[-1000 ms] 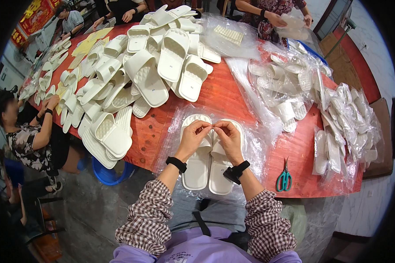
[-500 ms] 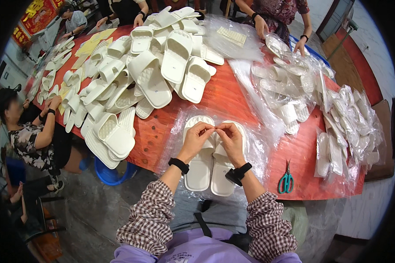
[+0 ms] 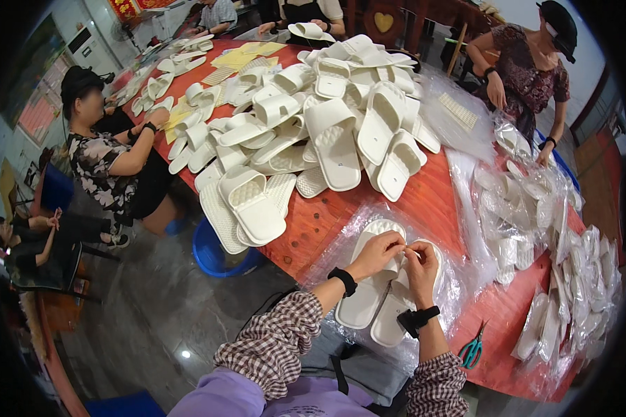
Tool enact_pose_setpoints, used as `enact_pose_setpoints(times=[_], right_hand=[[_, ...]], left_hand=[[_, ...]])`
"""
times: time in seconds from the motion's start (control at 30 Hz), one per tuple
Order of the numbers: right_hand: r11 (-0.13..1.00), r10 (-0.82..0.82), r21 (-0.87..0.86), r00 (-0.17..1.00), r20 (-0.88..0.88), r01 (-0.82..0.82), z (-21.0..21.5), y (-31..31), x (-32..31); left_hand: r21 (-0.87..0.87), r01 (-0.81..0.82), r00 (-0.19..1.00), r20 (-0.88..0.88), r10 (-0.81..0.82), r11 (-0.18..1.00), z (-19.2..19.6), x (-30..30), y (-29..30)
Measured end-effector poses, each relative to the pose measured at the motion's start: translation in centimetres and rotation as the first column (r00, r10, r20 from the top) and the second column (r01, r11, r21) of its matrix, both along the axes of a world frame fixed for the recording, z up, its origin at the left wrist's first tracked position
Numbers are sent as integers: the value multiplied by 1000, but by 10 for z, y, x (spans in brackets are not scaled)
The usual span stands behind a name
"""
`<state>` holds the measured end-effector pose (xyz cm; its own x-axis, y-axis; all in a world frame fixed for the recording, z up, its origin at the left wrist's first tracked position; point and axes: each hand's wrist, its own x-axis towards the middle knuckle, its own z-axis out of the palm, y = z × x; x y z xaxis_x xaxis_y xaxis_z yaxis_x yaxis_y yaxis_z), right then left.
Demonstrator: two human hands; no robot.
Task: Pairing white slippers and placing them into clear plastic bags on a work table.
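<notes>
A pair of off-white slippers [image 3: 359, 304] lies side by side on a clear plastic bag [image 3: 453, 295] near the table's front edge, toes away from me. Over their straps, my left hand [image 3: 378, 255] and my right hand [image 3: 422, 270] meet with fingertips pinched together. Whatever they pinch is too small or hidden to make out. The hands cover much of the straps. To the right of the slippers lie teal-handled scissors [image 3: 472, 350], touched by neither hand.
A large heap of off-white slippers [image 3: 334, 142] covers the middle of the red table [image 3: 316, 224]. Bagged slippers [image 3: 579, 299] pile up at right, below flat clear bags [image 3: 438, 115]. A blue tub [image 3: 212, 254] stands on the floor at left. Several co-workers sit or stand around.
The view has swung left and tilted, so the table scene sits further right. Both hands stay pinched together over the slippers, with little change in their grip.
</notes>
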<state>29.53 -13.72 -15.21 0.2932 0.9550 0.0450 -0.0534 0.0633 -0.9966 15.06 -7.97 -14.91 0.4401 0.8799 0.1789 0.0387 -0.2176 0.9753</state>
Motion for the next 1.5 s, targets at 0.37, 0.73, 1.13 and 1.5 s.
enact_pose_setpoints(times=[0.37,0.73,1.13,1.5], right_hand=[[1000,24,-10,999,47,-23,2,2,4],[996,75,22,951,301,-85,12,-2,17],[977,148,-212,766,625,-16,-31,-88,120],[917,399,-382,299,867,-116,-12,-100,68]], left_hand=[[3,-2,1000,-31,2,1000,2,6,-1],[119,-71,997,13,70,990,-14,11,1],[158,-34,999,-17,37,987,0,6,-5],[162,-27,998,-46,35,986,76,-14,11]])
